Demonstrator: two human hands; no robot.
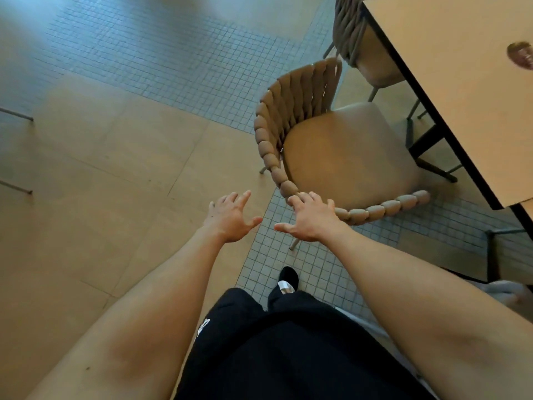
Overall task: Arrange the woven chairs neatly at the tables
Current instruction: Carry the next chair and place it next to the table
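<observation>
While reaching out, spreading both hands: right hand point(311, 216) touching chair point(346, 157) rim beside bench point(450, 82), left hand point(232, 217) hovering free.

The floor point(121, 157) was laid in large tan slabs cut by bands of small grey-blue square tiles point(178, 62). A black shoe point(288, 277) with a pale patch on its top stood on the small tiles, and black trousers point(288, 347) filled the lower middle. Two thin metal legs point(17, 114) poked in from the left edge.
</observation>
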